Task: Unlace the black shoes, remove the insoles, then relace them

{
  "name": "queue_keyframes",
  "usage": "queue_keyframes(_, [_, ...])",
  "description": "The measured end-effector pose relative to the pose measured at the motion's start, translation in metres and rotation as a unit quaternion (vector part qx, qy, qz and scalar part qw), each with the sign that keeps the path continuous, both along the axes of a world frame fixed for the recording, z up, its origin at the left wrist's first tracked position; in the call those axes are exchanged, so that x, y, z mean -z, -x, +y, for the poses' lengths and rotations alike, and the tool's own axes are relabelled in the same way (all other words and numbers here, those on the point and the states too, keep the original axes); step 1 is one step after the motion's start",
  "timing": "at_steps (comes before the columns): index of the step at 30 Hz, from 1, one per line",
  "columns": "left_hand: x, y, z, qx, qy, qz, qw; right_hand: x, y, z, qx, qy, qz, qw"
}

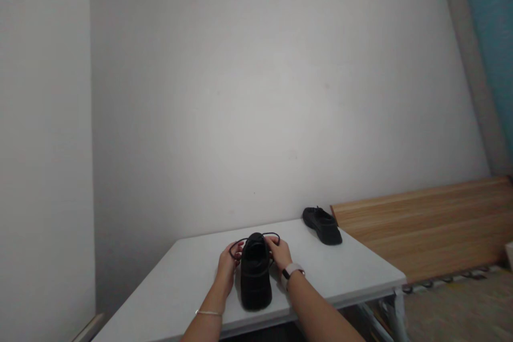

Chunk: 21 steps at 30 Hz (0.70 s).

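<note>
A black shoe point(255, 283) stands on the white table with its heel toward me and its toe pointing to the wall. Thin dark shoelace point(271, 233) loops out from both sides of its upper. My left hand point(228, 263) is at the shoe's left side, fingers closed on the lace there. On the other side, my right hand point(280, 254) pinches the lace close to the shoe opening. The fingertips of both hands are partly hidden. A second black shoe point(325, 226), with its lace tied on top, rests at the table's back right.
The white table point(192, 283) reaches back to a plain grey wall point(256, 91). Right of it, a wooden board point(420, 224) leans low against the wall. A teal curtain-like surface point(489, 26) shows at the far right. Metal table legs point(396, 312) stand below the right corner.
</note>
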<state>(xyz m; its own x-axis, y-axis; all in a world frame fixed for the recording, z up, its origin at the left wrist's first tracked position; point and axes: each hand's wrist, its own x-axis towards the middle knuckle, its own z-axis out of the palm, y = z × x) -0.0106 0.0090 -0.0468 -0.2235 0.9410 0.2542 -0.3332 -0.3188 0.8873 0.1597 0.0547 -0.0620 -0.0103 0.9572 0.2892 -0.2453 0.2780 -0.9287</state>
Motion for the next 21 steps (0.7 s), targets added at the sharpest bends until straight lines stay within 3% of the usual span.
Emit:
queue_keyframes(10, [-0.009, -0.003, -0.009, -0.012, -0.031, 0.106, 0.994, -0.007, -0.003, -0.004, 0.04, -0.041, -0.016, 0.998])
queue_keyframes(21, [-0.015, -0.008, -0.013, -0.023, -0.058, 0.134, 0.989, -0.007, -0.004, -0.006, 0.04, -0.05, -0.022, 0.998])
